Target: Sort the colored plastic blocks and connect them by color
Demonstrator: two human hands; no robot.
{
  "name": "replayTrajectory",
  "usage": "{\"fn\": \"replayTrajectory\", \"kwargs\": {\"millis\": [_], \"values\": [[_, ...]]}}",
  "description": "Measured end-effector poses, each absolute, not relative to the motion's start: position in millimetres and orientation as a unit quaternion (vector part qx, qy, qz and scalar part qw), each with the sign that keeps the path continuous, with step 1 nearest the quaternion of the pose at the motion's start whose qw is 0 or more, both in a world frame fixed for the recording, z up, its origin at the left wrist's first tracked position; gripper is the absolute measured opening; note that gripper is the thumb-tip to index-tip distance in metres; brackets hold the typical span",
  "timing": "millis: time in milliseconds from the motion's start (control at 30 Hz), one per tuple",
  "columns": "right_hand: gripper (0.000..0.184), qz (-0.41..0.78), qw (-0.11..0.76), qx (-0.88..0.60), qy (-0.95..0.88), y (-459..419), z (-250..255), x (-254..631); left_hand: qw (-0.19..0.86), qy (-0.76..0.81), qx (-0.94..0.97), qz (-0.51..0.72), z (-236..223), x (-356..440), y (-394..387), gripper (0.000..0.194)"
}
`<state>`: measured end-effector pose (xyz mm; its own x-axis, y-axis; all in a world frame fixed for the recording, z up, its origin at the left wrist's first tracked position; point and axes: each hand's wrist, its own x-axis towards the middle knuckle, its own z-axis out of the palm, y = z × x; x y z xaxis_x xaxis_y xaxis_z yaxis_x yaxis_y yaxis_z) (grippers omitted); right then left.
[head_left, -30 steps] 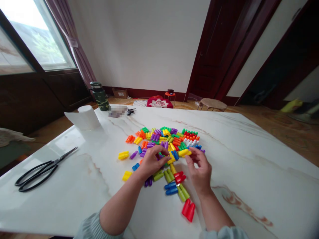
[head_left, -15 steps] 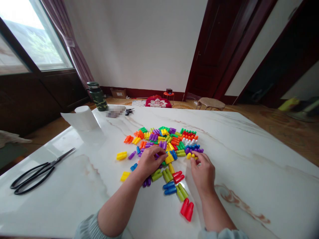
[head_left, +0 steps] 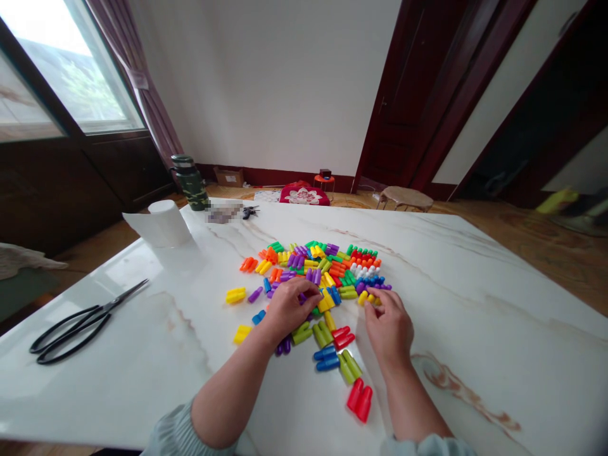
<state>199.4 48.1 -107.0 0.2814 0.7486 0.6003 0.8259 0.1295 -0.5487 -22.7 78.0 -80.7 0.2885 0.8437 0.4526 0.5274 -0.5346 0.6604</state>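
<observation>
Many plastic bullet-shaped toy blocks, mostly joined pairs in several colours, lie in a loose pile mid-table. My left hand (head_left: 292,307) reaches into the pile, fingers curled and pinched beside a yellow block (head_left: 327,299); what lies between the fingertips is hidden. At the pile's right side, my right hand (head_left: 390,326) has its fingertips closed on a small yellow toy block (head_left: 365,297). Just beyond it run neat rows of blocks: purple (head_left: 361,287), blue, white (head_left: 365,270), orange, red (head_left: 365,253) and green. Nearer me lie a blue block (head_left: 327,358) and a red block (head_left: 360,401).
Long-handled black scissors (head_left: 90,323) lie on the left of the white marbled table (head_left: 479,304). Behind them stand a paper roll (head_left: 166,225) and a camouflage flask (head_left: 190,183). Small black pliers (head_left: 249,212) rest by the far edge. A round stool (head_left: 406,197) stands beyond.
The whole view has shifted slightly to the right. Both hands keep nearly the same places among the blocks, with the right fingers still at the yellow block.
</observation>
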Motion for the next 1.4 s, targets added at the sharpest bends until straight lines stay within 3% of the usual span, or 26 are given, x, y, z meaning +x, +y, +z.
{"fn": "replayTrajectory", "kwargs": {"millis": [267, 400, 567, 767, 933, 1200, 1400], "values": [[0.02, -0.048, 0.503, -0.628, -0.592, 47.3, -103.0, 196.3, 0.193, 0.442, 0.782, 0.394, -82.9, -22.5, 78.5, 0.005], [0.019, 0.012, 0.525, -0.555, -0.646, 48.5, -102.1, 189.1, 0.151, 0.476, 0.766, 0.406, -81.3, -24.0, 78.8, 0.009], [0.023, 0.118, 0.47, -0.502, -0.716, 52.5, -102.7, 176.9, 0.105, 0.493, 0.773, 0.385, -74.3, -27.6, 76.1, 0.037], [0.034, 0.131, 0.47, -0.517, -0.704, 57.4, -104.7, 169.9, 0.09, 0.474, 0.83, 0.281, -73.8, -29.5, 71.4, 0.064], [0.032, 0.11, 0.471, -0.537, -0.691, 75.2, -93.9, 159.3, 0.078, 0.487, 0.823, 0.283, -72.3, -29.8, 71.3, 0.047], [0.025, 0.018, 0.327, -0.64, -0.695, 98.9, -90.9, 140.5, 0.092, 0.505, 0.797, 0.318, -70.6, -27.6, 72.4, 0.032], [0.021, 0.033, 0.368, -0.627, -0.686, 100.6, -100.5, 148.7, 0.087, 0.517, 0.782, 0.337, -76.9, -25.0, 77.4, 0.024]]}}
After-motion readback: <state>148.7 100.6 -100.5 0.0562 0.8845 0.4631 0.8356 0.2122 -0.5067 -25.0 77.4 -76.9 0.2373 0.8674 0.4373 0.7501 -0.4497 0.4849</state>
